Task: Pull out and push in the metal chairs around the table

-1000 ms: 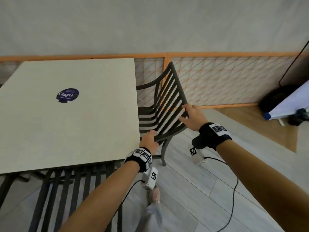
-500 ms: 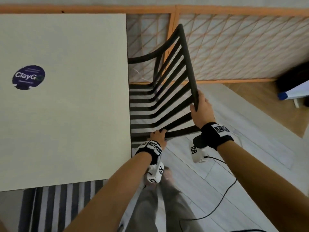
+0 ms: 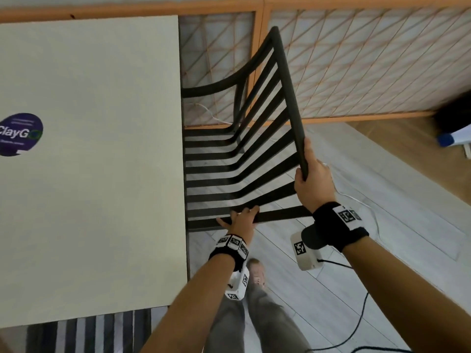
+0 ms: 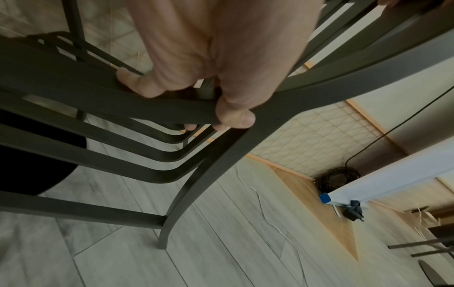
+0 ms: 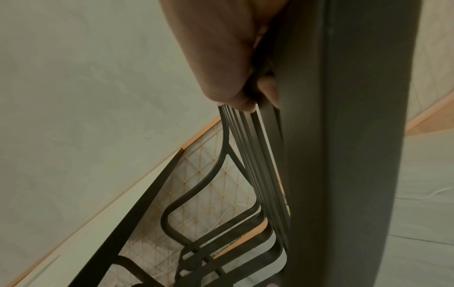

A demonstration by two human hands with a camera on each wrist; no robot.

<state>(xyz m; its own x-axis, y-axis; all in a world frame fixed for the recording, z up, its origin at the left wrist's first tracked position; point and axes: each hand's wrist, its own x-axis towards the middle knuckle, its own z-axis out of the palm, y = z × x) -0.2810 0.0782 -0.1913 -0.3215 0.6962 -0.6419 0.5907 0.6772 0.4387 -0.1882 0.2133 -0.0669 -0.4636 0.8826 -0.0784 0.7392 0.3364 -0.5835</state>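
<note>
A black slatted metal chair [image 3: 229, 159] stands at the right side of the cream table [image 3: 102, 149], its seat partly under the tabletop edge. My left hand [image 3: 240, 219] grips the near armrest bar of the chair [image 4: 172, 108], fingers curled round it. My right hand [image 3: 309, 179] grips the top rail of the backrest [image 5: 343, 136] near its near end. A second slatted chair [image 3: 102, 329] shows below the table's near edge.
An orange-framed lattice fence [image 3: 356, 59] runs behind the chair. A white cord [image 3: 356, 200] and a black cable [image 3: 356, 317] lie on the grey plank floor. My legs and shoe [image 3: 254, 273] stand just behind the chair. A dark bundle and white board [image 3: 456, 133] sit far right.
I have stepped closer and now look down on the chair. My right hand slid from the back slats onto the top rail; both hands keep their hold.
</note>
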